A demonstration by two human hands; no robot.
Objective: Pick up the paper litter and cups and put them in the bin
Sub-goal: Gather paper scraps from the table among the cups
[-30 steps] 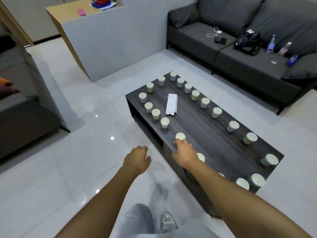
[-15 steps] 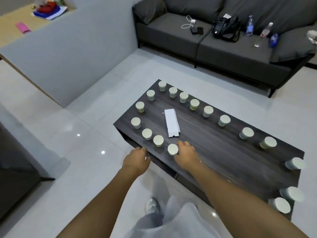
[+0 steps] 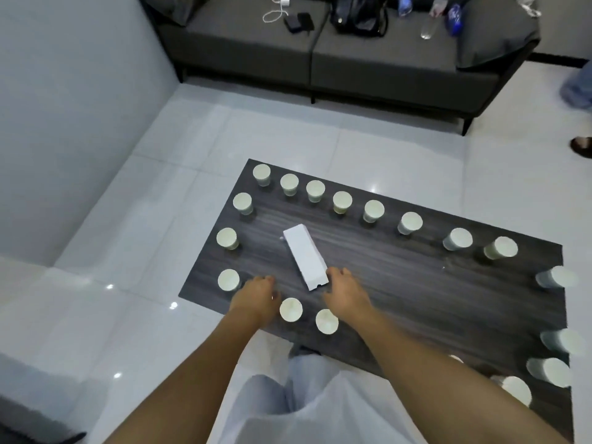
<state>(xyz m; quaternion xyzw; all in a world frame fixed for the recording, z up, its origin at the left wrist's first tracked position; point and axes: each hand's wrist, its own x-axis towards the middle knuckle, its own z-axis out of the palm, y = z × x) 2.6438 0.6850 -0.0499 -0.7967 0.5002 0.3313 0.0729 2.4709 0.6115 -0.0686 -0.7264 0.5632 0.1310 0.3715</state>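
Both of my hands are out over the near edge of the dark wood table [image 3: 400, 283]. My right hand [image 3: 347, 294] has its fingers loosely curled and reaches the near end of the white paper box [image 3: 304, 256]; the fingertips look to be touching its corner, but I cannot tell whether they actually grip it. My left hand [image 3: 256, 296] is curled palm-down over the table with nothing visible in it, though motion blur hides what the fingers are doing, so I cannot tell its grasp either.

Between my wrists stand two paper cups, one [image 3: 291, 309] just beside my left hand and another [image 3: 326, 321] just beside my right wrist. A third cup [image 3: 228, 279] stands just to the left of my left hand.

More cups ring the table: up the left end, along the far edge [image 3: 374, 210], and down the right end [image 3: 557, 277]. The white paper box lies flat near the middle, angled, well apart from the far row.

Beyond the table is pale tiled floor [image 3: 272, 129], then a grey sofa [image 3: 384, 59] carrying a black bag [image 3: 358, 17], a white cable [image 3: 275, 11] and some bottles [image 3: 429, 24].
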